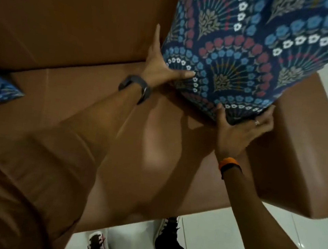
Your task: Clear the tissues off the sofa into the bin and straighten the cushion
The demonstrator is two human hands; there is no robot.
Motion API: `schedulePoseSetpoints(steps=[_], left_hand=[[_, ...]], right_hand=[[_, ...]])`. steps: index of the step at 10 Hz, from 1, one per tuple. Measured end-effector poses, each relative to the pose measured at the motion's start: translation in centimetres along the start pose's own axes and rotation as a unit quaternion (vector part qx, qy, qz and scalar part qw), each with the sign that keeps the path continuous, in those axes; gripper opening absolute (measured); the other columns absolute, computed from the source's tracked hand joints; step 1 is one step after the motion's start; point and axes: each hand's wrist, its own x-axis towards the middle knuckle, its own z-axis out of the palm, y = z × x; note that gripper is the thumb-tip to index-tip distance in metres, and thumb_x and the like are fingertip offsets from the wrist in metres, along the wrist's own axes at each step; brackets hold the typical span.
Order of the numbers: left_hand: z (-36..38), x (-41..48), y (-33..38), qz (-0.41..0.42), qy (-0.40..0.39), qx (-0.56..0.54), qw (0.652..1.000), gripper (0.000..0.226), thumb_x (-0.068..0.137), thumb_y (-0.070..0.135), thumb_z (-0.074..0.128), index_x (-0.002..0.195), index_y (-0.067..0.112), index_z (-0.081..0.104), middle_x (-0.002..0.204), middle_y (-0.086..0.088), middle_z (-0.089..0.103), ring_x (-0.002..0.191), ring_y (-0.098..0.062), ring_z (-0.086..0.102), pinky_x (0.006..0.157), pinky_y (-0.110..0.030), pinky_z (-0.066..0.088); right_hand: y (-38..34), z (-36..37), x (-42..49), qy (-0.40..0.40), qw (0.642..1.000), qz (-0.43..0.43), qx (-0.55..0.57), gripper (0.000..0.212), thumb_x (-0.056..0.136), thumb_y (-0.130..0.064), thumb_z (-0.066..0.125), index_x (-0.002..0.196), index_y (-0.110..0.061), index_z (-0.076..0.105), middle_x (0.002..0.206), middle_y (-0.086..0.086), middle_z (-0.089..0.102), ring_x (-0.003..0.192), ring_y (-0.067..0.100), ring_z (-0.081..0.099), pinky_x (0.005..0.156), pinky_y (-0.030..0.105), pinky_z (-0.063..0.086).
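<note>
Patterned cushion (239, 57) upright on the sofa (68, 19) at one o'clock. Left hand (162, 66) presses flat, fingers straight, against its nine o'clock edge, while right hand (241, 129) curls round its six o'clock corner.

Both arms reach forward; left hand (159, 67) flat, fingers straight, thumb spread; right hand (240, 131) curls round the cushion (239, 61) corner.

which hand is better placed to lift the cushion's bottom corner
Right, likely: the right hand grips the bottom corner of the patterned cushion; the left hand lies flat along its side edge.
</note>
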Motion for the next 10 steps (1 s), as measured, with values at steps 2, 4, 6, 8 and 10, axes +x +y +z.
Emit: schedulePoseSetpoints(steps=[2,4,6,8,10], left_hand=[[-1.1,1.3,0.6,-0.021,0.001,0.029,0.999,0.156,0.037,0.065,0.095,0.158,0.025,0.005,0.164,-0.002,0.027,0.152,-0.026,0.03,0.123,-0.058,0.031],[-4.9,-6.4,-3.7,-0.01,0.237,-0.018,0.971,0.126,0.053,0.059,0.095,0.154,0.03,0.023,0.156,-0.003,0.038,0.147,-0.026,0.036,0.121,-0.055,0.037],[-8.6,-7.7,-6.1,-0.08,0.298,0.002,0.951,0.138,0.064,0.051,0.091,0.16,0.024,-0.004,0.167,-0.003,0.009,0.156,-0.024,0.012,0.129,-0.052,0.02],[-8.7,-7.7,-6.8,-0.081,0.293,-0.033,0.952,0.141,0.061,0.058,0.09,0.158,0.033,-0.009,0.168,0.0,0.004,0.156,-0.024,0.016,0.126,-0.053,0.029],[-9.3,-11.5,-7.4,-0.161,0.305,0.047,0.937,0.131,0.069,0.068,0.08,0.158,0.032,-0.009,0.169,-0.006,0.005,0.157,-0.035,0.007,0.123,-0.066,0.024]], right_hand=[[-2.0,1.1,2.6,-0.156,0.974,-0.008,0.164,0.109,0.07,-0.052,0.088,0.153,-0.025,0.024,0.156,0.004,0.035,0.143,0.023,0.04,0.12,0.044,0.036],[-7.1,3.0,2.2,-0.287,0.932,-0.11,0.194,0.068,0.078,-0.033,0.088,0.133,-0.017,0.052,0.126,-0.016,0.063,0.114,-0.017,0.058,0.094,0.001,0.048],[-12.0,9.6,2.8,-0.426,0.883,-0.102,0.172,0.071,0.08,-0.013,0.087,0.141,-0.007,0.05,0.14,0.006,0.061,0.126,0.01,0.06,0.108,0.031,0.052],[-11.0,10.4,2.0,-0.443,0.881,-0.059,0.157,0.067,0.087,-0.009,0.08,0.144,-0.006,0.046,0.141,0.013,0.059,0.129,0.025,0.059,0.11,0.045,0.051],[-12.2,2.9,-7.5,-0.324,0.941,-0.046,0.081,0.069,0.082,-0.038,0.083,0.139,-0.024,0.046,0.131,-0.003,0.064,0.116,0.011,0.061,0.09,0.025,0.052]])
